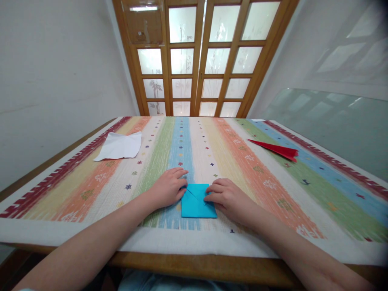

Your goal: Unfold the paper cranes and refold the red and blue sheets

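A small square of folded bright blue paper [195,208] lies flat near the front edge of the table, with a slanting crease or slit across its upper half. At its upper left edge, my left hand [169,188] has curled fingers, with thumb and fingertips closed on the paper. From the right side, my right hand [232,200] reaches over the paper, its fingers bent and their tips pressed on the right part of the sheet near a small raised corner. The right thumb is mostly hidden under the fingers.
A striped tablecloth [151,169] covers the table. A creased white paper sheet [121,146] lies at the left, and a red folded paper plane [275,149] at the right. Behind the table stand wooden doors with glass panes [198,60]. A glass panel [327,125] leans against the right wall.
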The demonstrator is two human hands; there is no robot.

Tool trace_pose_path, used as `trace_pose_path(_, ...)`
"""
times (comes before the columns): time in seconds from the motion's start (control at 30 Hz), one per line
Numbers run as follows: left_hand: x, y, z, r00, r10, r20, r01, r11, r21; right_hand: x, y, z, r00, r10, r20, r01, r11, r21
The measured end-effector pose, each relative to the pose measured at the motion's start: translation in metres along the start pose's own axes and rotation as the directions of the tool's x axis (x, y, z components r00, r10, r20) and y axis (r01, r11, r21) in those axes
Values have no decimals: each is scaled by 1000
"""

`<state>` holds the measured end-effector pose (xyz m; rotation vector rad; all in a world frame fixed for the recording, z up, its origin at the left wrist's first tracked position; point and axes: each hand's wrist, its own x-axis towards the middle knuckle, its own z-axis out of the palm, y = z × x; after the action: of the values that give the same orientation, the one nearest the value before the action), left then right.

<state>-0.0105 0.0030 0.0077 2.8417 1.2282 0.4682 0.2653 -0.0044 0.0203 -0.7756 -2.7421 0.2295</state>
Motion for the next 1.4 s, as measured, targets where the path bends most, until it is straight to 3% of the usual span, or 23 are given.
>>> trace_pose_path(0.23, 4, 8, -3, 974, 207, 90, -188, 965, -185, 0, 0, -5, 997, 42, -61, -42, 999, -1)
trace_pose_path(0.4, -1, 21, -5, 985, 142, 100, -131, 985, -109, -2, 0, -7, 993, 10, -116, -4, 999, 53)
trace_pose_path(0.63, -5, 29, -1, 995, 23, 102, -20, 999, -37, -3, -14, -18, 992, -111, 56, 100, 981, 168)
trace_pose_path(0.87, -5, 25, 4, 993, -83, 89, 85, 996, -18, 1, -30, -8, 985, -116, 130, 105, 990, 92)
trace_pose_path(1.13, -3, 20, -1, 984, -128, 126, 144, 982, -124, 1, -29, -5, 991, -116, 67, 108, 987, 117)
trace_pose_path(1.3, -2, 16, -12, 980, -43, 197, 99, 954, -283, 1, -21, -7, 995, -96, 6, 95, 988, 121)
trace_pose_path(1.4, -3, 17, -16, 977, -10, 214, 73, 954, -292, 1, -17, -12, 998, -68, -10, 69, 991, 115)
